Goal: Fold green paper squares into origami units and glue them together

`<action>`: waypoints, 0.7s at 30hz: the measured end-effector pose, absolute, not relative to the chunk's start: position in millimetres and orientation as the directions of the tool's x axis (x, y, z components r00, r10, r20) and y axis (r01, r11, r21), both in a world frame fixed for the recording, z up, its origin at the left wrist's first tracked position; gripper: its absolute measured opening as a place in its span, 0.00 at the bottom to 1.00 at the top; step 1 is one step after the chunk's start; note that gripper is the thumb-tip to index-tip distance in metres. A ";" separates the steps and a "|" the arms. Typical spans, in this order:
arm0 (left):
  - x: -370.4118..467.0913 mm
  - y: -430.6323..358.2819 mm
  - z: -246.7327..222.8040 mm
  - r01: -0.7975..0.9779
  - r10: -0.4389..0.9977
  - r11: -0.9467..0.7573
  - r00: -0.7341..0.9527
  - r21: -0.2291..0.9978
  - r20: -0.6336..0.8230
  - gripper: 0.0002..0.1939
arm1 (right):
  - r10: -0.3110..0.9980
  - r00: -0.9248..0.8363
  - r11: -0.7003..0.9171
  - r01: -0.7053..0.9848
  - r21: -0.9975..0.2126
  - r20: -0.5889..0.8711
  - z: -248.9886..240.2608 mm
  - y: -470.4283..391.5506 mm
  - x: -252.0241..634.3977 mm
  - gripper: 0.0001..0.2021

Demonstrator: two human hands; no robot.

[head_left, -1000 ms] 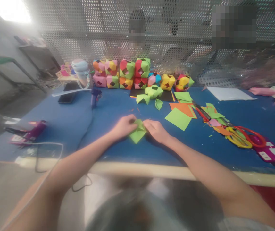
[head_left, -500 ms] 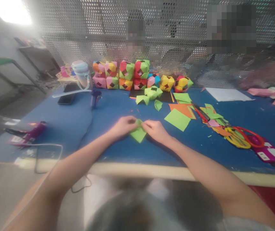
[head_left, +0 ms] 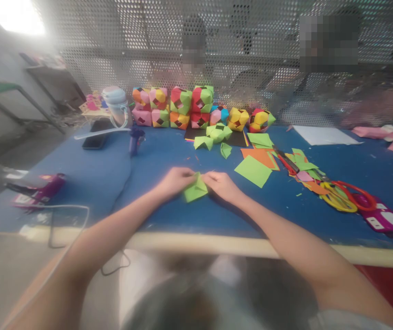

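A small green sheet of paper (head_left: 195, 191), partly folded, is held between my two hands just above the blue tabletop. My left hand (head_left: 178, 178) pinches its upper left edge. At the upper right corner, the fingers of my right hand (head_left: 220, 181) are closed on the same paper. Another flat green square (head_left: 253, 171) lies to the right of my right hand. Beyond my hands rest several folded green paper pieces (head_left: 217, 133). An orange sheet (head_left: 259, 156) sits beside the flat green square.
Multicoloured folded paper balls (head_left: 181, 101) stand along the back by the perforated metal screen. Scissors (head_left: 341, 197) and paper scraps (head_left: 304, 161) lie at the right. A glue gun (head_left: 135, 140), a phone (head_left: 96, 134) and a light blue bottle (head_left: 116, 103) occupy the left. People are visible behind the screen.
The green paper has turned in my fingers, its lower corner swinging left, and a folded flap now shows at its right side. Both hands stay almost in place.
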State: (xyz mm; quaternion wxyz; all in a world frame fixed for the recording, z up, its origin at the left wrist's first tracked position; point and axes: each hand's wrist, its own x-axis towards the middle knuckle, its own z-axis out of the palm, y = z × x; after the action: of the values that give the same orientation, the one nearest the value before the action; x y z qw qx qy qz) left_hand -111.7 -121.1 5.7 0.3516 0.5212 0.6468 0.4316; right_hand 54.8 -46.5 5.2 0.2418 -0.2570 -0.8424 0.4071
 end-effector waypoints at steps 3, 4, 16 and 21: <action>-111.4 -121.1 5.4 0.394 0.978 0.086 -0.210 0.915 -0.002 0.15 | 0.616 -0.754 0.572 0.231 -0.787 0.227 4.1 -47.4 54.8 0.19; -111.3 -121.2 5.2 0.401 0.978 0.085 -0.208 0.912 0.000 0.15 | 0.613 -0.754 0.581 0.228 -0.781 0.235 3.7 -47.7 54.8 0.18; -109.1 -121.6 6.2 0.427 0.983 0.068 -0.185 0.902 0.014 0.14 | 0.593 -0.745 0.664 0.238 -0.709 0.305 2.9 -48.4 55.3 0.19; -108.3 -121.5 5.4 0.395 0.977 0.079 -0.215 0.915 0.008 0.12 | 0.572 -0.775 0.654 0.233 -0.720 0.269 7.7 -48.8 57.6 0.14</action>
State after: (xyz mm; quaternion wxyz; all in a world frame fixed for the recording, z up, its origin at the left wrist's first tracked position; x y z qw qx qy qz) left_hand -108.3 -121.5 5.4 0.3397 0.5264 0.6514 0.4281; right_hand 57.6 -48.8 7.7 0.2445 -0.2298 -0.8759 0.3467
